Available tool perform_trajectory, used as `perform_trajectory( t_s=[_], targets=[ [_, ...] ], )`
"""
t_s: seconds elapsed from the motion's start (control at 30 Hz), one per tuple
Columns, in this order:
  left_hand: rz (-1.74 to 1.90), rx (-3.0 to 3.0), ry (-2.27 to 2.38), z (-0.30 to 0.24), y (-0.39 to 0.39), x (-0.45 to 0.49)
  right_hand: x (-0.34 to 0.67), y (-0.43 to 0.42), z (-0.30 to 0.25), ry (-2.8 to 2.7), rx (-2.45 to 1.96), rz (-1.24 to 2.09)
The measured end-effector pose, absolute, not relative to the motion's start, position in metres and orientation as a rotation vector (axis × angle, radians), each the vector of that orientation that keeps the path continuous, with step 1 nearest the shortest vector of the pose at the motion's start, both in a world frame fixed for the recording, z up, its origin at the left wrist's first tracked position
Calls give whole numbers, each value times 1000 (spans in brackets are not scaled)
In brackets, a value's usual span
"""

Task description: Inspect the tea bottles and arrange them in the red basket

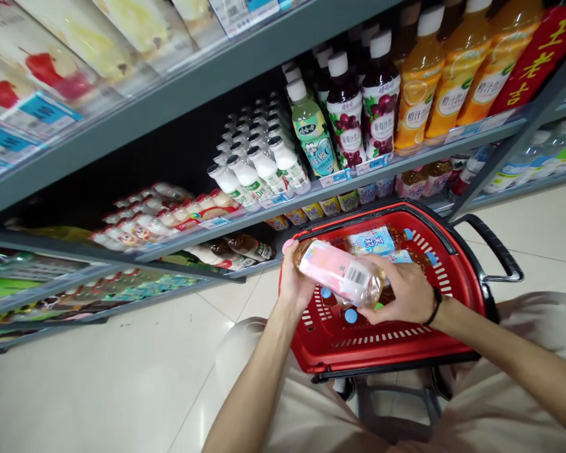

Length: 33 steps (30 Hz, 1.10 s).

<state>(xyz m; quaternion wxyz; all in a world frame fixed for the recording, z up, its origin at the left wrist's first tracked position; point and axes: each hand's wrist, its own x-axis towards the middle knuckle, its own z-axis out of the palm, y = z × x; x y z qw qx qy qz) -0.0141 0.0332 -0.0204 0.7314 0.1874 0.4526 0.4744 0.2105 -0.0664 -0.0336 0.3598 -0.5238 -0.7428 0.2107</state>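
Both my hands hold a drink bottle [339, 272] with a pink label, a barcode and a pink cap, tilted sideways above the red shopping basket [321, 355]. My left hand [296, 277] is closed round the cap end. Round the base end, the fingers of my right hand [405, 289] are wrapped; a black band sits on that wrist. Beneath, in the basket, lie several bottles with blue caps, among them a blue-labelled bottle [372, 240]. My right hand and the held bottle hide part of the basket's contents.
A shelf rack runs along the front, with orange juice bottles [419, 82], grape juice bottles [344, 116] and small white bottles [259, 167]. The basket's black handle [490, 251] sticks out rightward. My knees flank the basket over the tiled floor [122, 377].
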Motion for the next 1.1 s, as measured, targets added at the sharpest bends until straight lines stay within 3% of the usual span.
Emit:
perform_trajectory(
  t_s=[0.23, 0.47, 0.77, 0.97, 1.1],
  targets=[
    [1072, 395, 970, -14, 26, -14, 222, -62, -42, -2240, -974, 30],
    [1043, 452, 982, -16, 26, -17, 216, -64, -38, -2137, -1097, 155],
    [991, 387, 943, -19, 19, -13, 213, -64, -31, -1564, -1315, 968],
    [998, 422, 918, -20, 15, -10, 186, -75, -40, -848, -1175, 1645],
    [936, 458, 931, -27, 8, -9, 175, -82, -51, -612, -1108, 1864]
  ],
)
